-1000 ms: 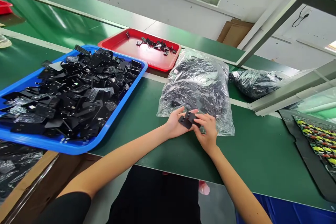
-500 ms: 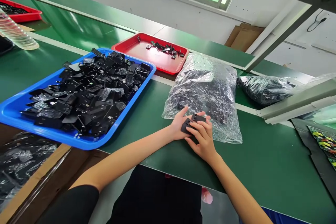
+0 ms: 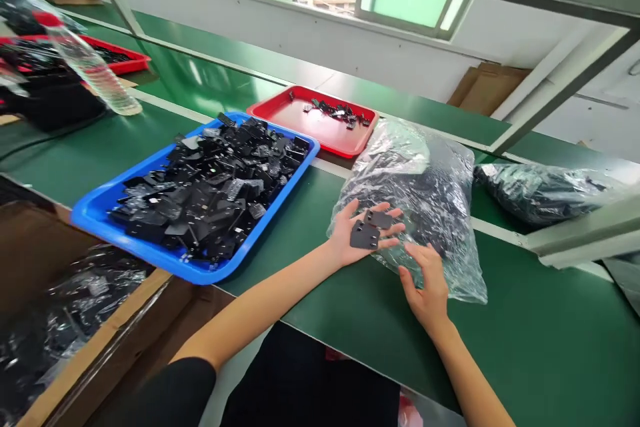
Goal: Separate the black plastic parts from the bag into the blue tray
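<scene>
My left hand (image 3: 344,233) is palm up with its fingers spread, and it holds two flat black plastic pieces (image 3: 365,235) across palm and fingers. Each piece has small holes or notches along an edge. To the right, my right hand (image 3: 429,287) is apart from the left, thumb and fingers open, with nothing in it. Just behind both hands lies a clear plastic bag (image 3: 445,213) full of dark parts. A blue tray (image 3: 270,227) heaped with black plastic parts (image 3: 200,193) stands left of my hands.
Behind the blue tray is a red tray (image 3: 320,127) with a few small black parts. A water bottle (image 3: 100,73) leans at the left. Another filled bag (image 3: 540,190) lies by the shelf post at the right. A cardboard box (image 3: 115,327) holding wrapped parts stands below the table edge.
My right hand has let go of the black pieces and moved right and down, its fingers opening. The pieces stay on my left palm. The view has turned to the left.
</scene>
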The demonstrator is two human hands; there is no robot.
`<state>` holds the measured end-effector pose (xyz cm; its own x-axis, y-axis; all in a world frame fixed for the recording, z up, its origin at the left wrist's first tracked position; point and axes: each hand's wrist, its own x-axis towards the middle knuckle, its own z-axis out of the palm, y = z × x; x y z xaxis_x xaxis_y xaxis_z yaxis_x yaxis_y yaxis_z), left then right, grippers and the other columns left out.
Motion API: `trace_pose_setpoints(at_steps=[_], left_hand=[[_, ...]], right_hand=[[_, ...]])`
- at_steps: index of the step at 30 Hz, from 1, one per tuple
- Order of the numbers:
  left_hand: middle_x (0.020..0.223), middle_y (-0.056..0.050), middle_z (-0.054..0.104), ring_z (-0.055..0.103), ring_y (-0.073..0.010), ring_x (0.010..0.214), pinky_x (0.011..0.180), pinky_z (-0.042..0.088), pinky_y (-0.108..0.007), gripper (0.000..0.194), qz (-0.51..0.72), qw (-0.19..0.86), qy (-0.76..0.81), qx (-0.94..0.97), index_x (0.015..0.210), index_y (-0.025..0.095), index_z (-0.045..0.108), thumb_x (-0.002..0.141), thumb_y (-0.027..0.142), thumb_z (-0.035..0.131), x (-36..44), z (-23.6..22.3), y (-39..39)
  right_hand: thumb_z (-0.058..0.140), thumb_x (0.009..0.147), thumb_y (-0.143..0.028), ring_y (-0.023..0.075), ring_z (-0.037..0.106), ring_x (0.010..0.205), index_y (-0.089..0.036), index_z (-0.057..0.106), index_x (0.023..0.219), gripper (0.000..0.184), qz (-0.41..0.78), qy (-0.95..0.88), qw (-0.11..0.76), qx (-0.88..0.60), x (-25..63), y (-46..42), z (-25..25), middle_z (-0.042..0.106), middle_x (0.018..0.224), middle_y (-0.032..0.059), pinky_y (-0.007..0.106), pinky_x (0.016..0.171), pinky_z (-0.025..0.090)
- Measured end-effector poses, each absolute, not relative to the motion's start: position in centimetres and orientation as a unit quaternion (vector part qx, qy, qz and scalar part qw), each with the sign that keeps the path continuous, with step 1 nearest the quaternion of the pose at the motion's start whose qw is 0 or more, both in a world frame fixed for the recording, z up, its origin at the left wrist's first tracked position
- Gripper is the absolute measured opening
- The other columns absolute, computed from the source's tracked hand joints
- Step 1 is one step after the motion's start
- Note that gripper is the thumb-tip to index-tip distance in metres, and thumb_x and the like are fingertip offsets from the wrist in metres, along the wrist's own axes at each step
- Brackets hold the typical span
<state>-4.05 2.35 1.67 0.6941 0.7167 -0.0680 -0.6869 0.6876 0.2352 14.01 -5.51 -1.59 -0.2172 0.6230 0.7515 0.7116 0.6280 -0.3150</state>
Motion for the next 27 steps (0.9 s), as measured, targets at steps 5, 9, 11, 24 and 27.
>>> trace_pose_setpoints(at_steps=[5, 9, 11, 24, 27], left_hand=[[0.107, -0.019, 0.066, 0.066, -0.0294, 0.083, 0.056, 0.042, -0.030, 0.042, 0.358, 0.915, 0.103, 0.153, 0.099, 0.010, 0.065, 0.084, 0.044, 0.045, -4.7, 0.7, 2.9], [0.093, -0.020, 0.067, 0.059, -0.0206, 0.061, 0.045, 0.029, -0.024, 0.036, 0.347, 0.875, 0.190, 0.278, 0.088, 0.011, 0.064, 0.082, 0.040, 0.045, -8.2, 3.1, 3.7], [0.096, -0.020, 0.066, 0.053, -0.0172, 0.056, 0.043, 0.027, -0.024, 0.040, 0.413, 0.789, 0.293, 0.348, 0.090, 0.012, 0.063, 0.082, 0.043, 0.039, -11.1, 5.1, 3.7], [0.142, -0.010, 0.043, 0.014, -0.0292, 0.142, 0.115, 0.003, -0.051, 0.034, 0.464, 0.180, 0.670, 0.551, 0.112, 0.018, 0.059, 0.084, 0.035, 0.051, -21.6, 7.8, 2.5], [0.135, -0.006, 0.053, 0.032, -0.0247, 0.136, 0.116, 0.015, -0.044, 0.032, 0.390, 0.203, 0.601, 0.668, 0.110, 0.022, 0.063, 0.082, 0.036, 0.057, -15.4, 5.6, 2.0]], right_hand=[[0.051, 0.091, -0.017, 0.0195, 0.066, 0.077, -0.022, 0.060, 0.104, 0.017, 0.003, -0.839, 0.397, -0.373, 13.5, -6.2, -3.2, 0.068, 0.085, 0.0048, 0.033, 0.068, 0.055], [0.042, 0.094, -0.038, 0.0266, 0.067, 0.078, -0.020, 0.061, 0.102, 0.027, -0.101, -0.831, 0.362, -0.411, 15.0, -4.5, -5.7, 0.068, 0.090, 0.0101, 0.042, 0.066, 0.056], [0.034, 0.094, -0.047, 0.0334, 0.066, 0.079, -0.017, 0.062, 0.098, 0.041, -0.193, -0.817, 0.348, -0.417, 16.3, -3.1, -7.0, 0.067, 0.094, 0.0160, 0.049, 0.064, 0.055], [0.020, 0.090, -0.061, 0.0496, 0.046, 0.120, -0.001, 0.039, 0.139, 0.079, -0.155, -0.730, 0.304, -0.592, 17.1, -2.9, -7.4, 0.040, 0.137, 0.0318, 0.059, 0.081, 0.049], [0.018, 0.088, -0.064, 0.0496, 0.038, 0.126, -0.005, 0.046, 0.133, 0.079, -0.088, -0.705, 0.262, -0.653, 17.1, -3.1, -7.4, 0.038, 0.140, 0.0278, 0.064, 0.090, 0.041]])
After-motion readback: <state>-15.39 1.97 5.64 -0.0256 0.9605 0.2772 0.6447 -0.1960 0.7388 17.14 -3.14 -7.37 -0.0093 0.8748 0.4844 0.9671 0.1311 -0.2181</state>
